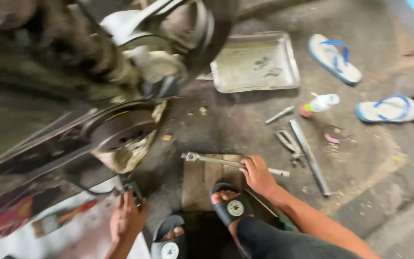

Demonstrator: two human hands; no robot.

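Observation:
My right hand [257,173] grips the shaft of a long metal socket wrench [214,160] that lies across a flat wooden board [202,184] on the floor. My left hand [126,218] holds a small dark part [134,191] low beside the motorcycle's rear end. Just above it are the brake disc [123,128] and a dirty engine casing [130,153]. My feet in dark slide sandals [233,208] rest by the board.
A metal tray [255,62] lies on the concrete ahead. To the right lie pliers [289,143], a long flat metal bar [310,156], a short bolt tool [280,114], a small plastic bottle [321,103] and two blue-and-white flip-flops [334,57].

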